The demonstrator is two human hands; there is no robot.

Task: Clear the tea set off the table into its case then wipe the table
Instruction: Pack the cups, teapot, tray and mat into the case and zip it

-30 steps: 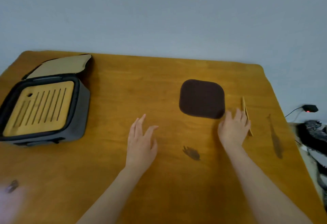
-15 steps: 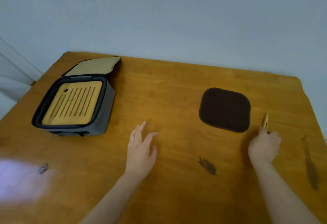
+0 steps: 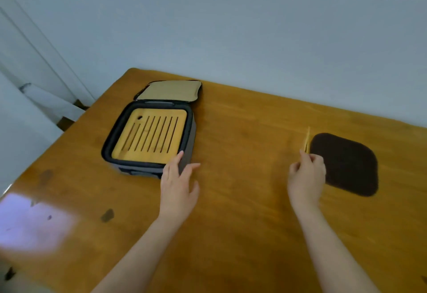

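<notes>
Two hands: both were over the wooden table (image 3: pixel 242 235), one gripping and one not.
Right grip: the right hand (image 3: pixel 306 174) pinched the lower end of a thin bamboo utensil (image 3: pixel 307 141) between thumb and curled fingers. The utensil was lifted off the wood, with its tip pointing toward the top of the frame.
Why held so: a low pinch probably kept the light strip steady for carrying leftward.
Left hand: the left hand (image 3: pixel 179 184) held nothing, fingers straight and spread. Its fingertips were at the near right corner of the case (image 3: pixel 141 169), likely to brace it; contact could not be confirmed.
Case: it sat left of centre with its lid flap (image 3: pixel 168 90) folded back toward the wall. The slatted bamboo tea tray (image 3: pixel 147 156) was already inside.
Mat: a dark brown mat (image 3: pixel 346 164) lay flat at the right edge, just beside the right hand.
Table marks: dark stains (image 3: pixel 107 215) sat in the lower left, near a glare patch.
Stage: packing seemed nearly done, and wiping had not started.
</notes>
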